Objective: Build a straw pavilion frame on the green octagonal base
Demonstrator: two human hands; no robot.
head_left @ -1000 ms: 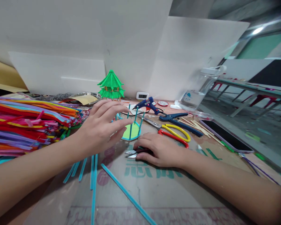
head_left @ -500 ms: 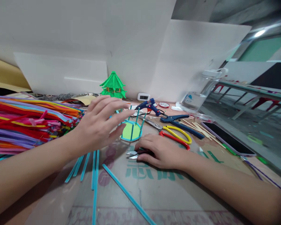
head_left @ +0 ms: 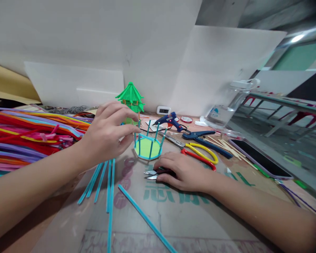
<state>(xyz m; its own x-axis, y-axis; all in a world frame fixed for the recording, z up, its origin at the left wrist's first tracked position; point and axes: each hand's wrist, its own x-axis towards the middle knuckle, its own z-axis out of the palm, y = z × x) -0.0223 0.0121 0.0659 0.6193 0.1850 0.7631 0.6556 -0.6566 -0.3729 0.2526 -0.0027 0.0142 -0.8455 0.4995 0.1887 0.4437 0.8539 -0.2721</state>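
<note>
My left hand (head_left: 112, 128) is raised at the left side of a small round base (head_left: 147, 147) with a light green floor and a blue rim. Several thin blue posts stand upright around that rim. Thumb and forefinger are apart, close to the left-hand posts; whether they touch one I cannot tell. My right hand (head_left: 181, 172) rests on the table just in front of the base, its fingers around small thread snips (head_left: 150, 175) with the blades apart and pointing left. Several blue pipe cleaners (head_left: 110, 196) lie nearer to me, one of them slanting (head_left: 147, 219).
Behind stand a green tiered-roof model (head_left: 131, 95) and a small white timer (head_left: 163, 110). A blue glue gun (head_left: 168, 119), red-and-yellow scissors (head_left: 200, 151), blue cutters (head_left: 208, 138), wooden sticks (head_left: 230, 149), a phone (head_left: 260, 158) and a jug (head_left: 223, 102) are rightward. Colourful pipe cleaners (head_left: 34, 133) lie left.
My left hand has drawn back leftward from over the base, uncovering more of its rim and posts. My right hand stays on the snips. The whole view has shifted slightly.
</note>
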